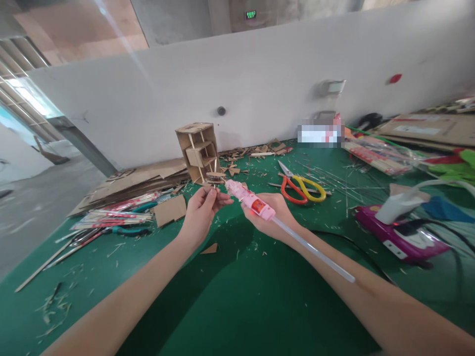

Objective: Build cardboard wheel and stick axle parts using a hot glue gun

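Observation:
A pink hot glue gun (256, 202) is gripped in my right hand (276, 217). A long translucent glue stick (315, 248) sticks out of its rear, over my forearm, and its front end points toward my left hand (202, 210). My left hand has thumb and fingers pinched together on a small piece whose kind is unclear, with a thin light tip showing above them. Just behind that hand stands a small cardboard shelf-like structure (196, 154) with thin wooden sticks as posts. The glue gun's nozzle is hard to make out.
Scissors with red and yellow handles (304, 190) lie right of centre. A purple power strip (401, 235) with cables sits at right. Packets of sticks (115, 215), teal-handled pliers (131, 231) and stacked cardboard (141, 180) are at left. Cardboard scraps (256, 151) line the white wall.

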`<move>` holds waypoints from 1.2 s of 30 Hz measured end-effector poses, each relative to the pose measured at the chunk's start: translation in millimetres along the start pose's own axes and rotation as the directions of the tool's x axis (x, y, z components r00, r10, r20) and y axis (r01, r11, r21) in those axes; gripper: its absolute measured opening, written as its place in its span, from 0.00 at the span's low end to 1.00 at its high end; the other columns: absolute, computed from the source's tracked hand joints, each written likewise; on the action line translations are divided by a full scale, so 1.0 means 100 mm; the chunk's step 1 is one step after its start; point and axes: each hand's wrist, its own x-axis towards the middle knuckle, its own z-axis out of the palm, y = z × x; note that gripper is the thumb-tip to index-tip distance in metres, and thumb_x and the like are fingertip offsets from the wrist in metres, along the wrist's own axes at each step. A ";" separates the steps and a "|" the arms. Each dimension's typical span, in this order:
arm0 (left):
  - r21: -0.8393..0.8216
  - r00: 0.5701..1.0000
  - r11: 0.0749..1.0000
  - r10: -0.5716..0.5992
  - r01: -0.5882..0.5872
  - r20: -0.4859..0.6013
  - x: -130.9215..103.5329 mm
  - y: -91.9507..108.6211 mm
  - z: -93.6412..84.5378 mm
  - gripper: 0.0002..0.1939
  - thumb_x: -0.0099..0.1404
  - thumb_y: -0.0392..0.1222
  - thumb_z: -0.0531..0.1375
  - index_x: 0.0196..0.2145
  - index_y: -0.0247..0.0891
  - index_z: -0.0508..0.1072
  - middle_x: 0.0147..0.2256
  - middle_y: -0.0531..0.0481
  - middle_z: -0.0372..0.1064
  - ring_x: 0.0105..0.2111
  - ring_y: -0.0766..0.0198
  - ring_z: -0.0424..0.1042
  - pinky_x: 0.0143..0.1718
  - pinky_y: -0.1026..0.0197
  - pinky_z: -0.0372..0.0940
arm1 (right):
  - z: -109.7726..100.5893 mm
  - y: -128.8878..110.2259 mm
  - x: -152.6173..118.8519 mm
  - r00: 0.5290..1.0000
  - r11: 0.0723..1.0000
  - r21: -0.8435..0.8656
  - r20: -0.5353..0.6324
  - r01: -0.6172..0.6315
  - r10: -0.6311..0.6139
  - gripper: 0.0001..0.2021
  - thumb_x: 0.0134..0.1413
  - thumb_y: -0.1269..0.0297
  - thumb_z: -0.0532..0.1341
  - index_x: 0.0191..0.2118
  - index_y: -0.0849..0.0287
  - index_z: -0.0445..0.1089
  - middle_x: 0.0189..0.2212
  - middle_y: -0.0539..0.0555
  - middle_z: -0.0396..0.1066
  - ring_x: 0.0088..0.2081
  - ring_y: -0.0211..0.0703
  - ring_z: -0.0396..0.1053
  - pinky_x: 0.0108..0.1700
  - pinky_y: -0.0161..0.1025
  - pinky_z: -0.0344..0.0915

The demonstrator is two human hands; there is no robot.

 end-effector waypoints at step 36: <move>-0.020 1.000 1.000 -0.005 0.004 -0.005 -0.01 -0.01 0.01 0.10 0.62 0.46 0.61 0.32 0.36 0.67 0.29 0.51 0.73 0.30 0.66 0.74 0.43 0.58 0.67 | 0.01 0.04 0.00 0.999 0.999 0.000 0.011 0.042 -0.042 0.17 0.48 0.70 0.59 0.17 0.58 0.49 0.16 0.44 0.49 0.19 0.30 0.49 0.23 0.34 0.48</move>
